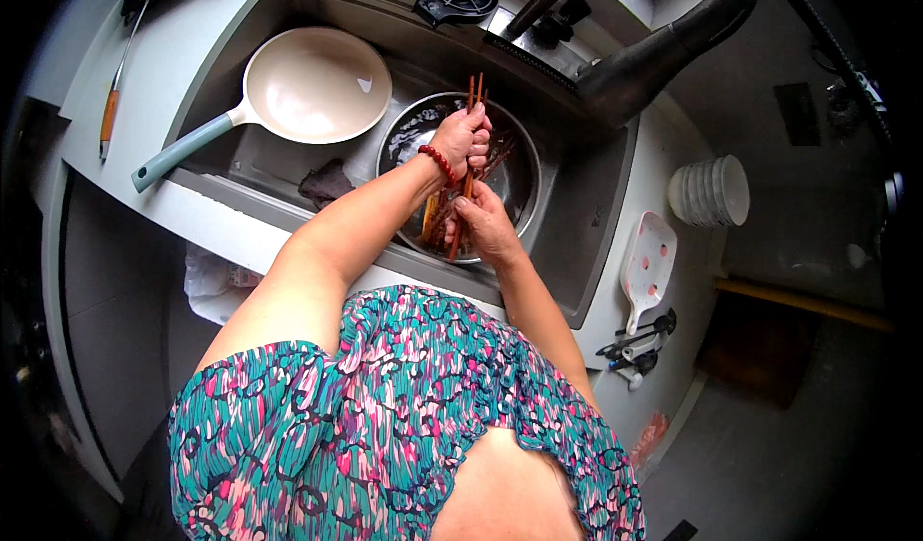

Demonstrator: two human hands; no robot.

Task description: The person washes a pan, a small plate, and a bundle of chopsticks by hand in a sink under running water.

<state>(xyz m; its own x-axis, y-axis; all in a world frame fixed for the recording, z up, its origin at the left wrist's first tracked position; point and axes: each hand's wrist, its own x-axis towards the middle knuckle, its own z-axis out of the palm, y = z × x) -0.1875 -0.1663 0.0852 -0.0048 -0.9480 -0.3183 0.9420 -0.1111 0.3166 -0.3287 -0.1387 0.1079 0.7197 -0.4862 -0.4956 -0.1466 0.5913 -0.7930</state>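
Both my hands are over a round metal basin [531,153] that stands in the sink and has water in it. My left hand [461,141], with a red bead bracelet [438,164] on its wrist, is closed around a few reddish-brown chopsticks [471,94]; their ends stick out past the fist. Lower on the same sticks, my right hand [484,223] grips them between thumb and fingers. More chopsticks [432,218] lie in the basin beneath my hands, partly hidden by them.
A cream frying pan [317,83] rests in the sink's left side, its blue handle [184,150] over the edge. A dark cloth [326,182] lies below it. The black faucet [649,61] arches at right, near stacked bowls [710,191], a spotted dish [649,260] and several utensils [638,350].
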